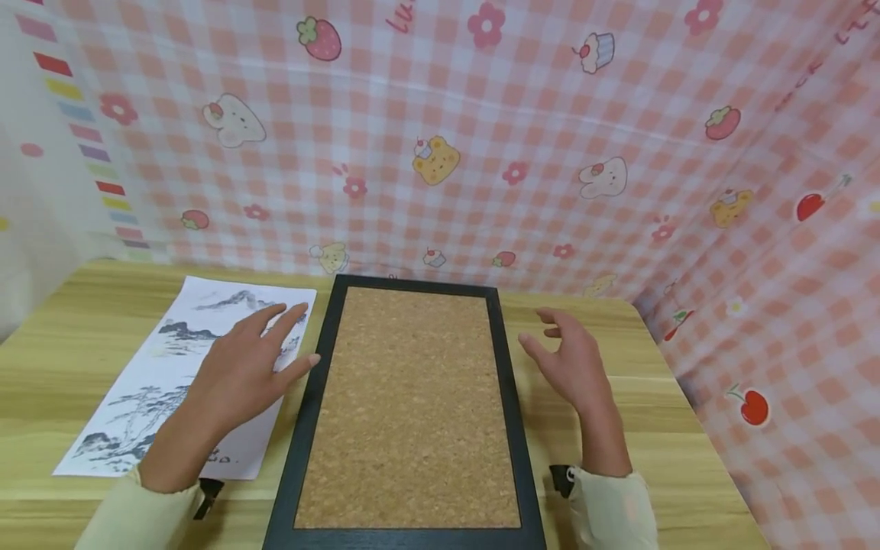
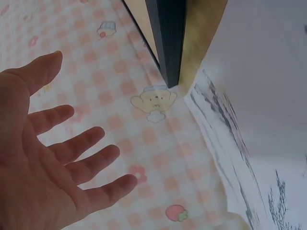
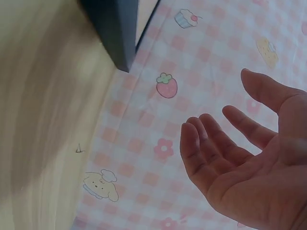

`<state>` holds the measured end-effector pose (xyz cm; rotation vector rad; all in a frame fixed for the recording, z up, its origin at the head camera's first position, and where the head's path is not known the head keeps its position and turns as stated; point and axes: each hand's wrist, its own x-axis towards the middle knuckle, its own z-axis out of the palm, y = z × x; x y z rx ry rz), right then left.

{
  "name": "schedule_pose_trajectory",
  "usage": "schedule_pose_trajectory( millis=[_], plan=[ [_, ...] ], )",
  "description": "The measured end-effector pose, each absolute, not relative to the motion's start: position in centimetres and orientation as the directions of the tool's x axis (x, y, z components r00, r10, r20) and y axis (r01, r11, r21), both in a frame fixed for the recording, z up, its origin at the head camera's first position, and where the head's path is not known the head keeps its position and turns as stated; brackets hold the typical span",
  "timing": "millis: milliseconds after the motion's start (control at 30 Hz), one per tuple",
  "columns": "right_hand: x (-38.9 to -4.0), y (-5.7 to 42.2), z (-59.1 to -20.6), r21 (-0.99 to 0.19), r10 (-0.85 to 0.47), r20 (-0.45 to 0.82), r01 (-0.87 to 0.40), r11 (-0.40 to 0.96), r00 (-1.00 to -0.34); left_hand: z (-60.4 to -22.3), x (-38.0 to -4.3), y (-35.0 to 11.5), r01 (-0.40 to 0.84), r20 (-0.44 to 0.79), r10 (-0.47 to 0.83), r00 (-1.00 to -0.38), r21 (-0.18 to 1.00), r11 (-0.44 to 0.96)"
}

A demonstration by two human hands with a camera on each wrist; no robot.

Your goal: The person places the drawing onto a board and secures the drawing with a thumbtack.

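A black-framed cork board [image 1: 409, 412] lies flat at the middle of the wooden table. To its left is a sheet of white paper [image 1: 244, 451] printed with an ink landscape of mountains and trees. My left hand [image 1: 241, 374] hovers over the paper, its thumb near the frame's left side; the left wrist view shows the fingers spread and nothing held. On the other side, my right hand [image 1: 571, 359] is raised beside the frame's right edge, fingers loosely bent and holding nothing in the right wrist view. Parts of the printed picture are hidden behind my left hand and forearm.
A pink checked cloth [image 1: 426, 99] with cartoon prints hangs behind the table and along its right side. The wooden table top [image 1: 41, 382] shows on both sides of the frame. Dark straps [image 1: 208, 496] show at my cuffs.
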<state>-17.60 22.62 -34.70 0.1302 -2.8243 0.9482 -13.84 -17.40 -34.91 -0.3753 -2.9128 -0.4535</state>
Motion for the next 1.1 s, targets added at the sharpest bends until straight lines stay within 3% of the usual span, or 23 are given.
schedule_pose_trajectory(
  millis=[500,1100],
  plan=[
    [-17.8,24.5,-34.2,-0.67,0.045,0.112,-0.042,0.741,-0.993,-34.6,-15.3,-19.4,0.178,0.145,0.119,-0.982,0.529,0.83],
    [-17.6,26.1,-34.5,-0.696,0.094,0.057,0.028,0.718,-0.994,-35.2,-16.0,-22.2,0.093,0.154,0.008,-0.988,0.552,0.828]
  ],
)
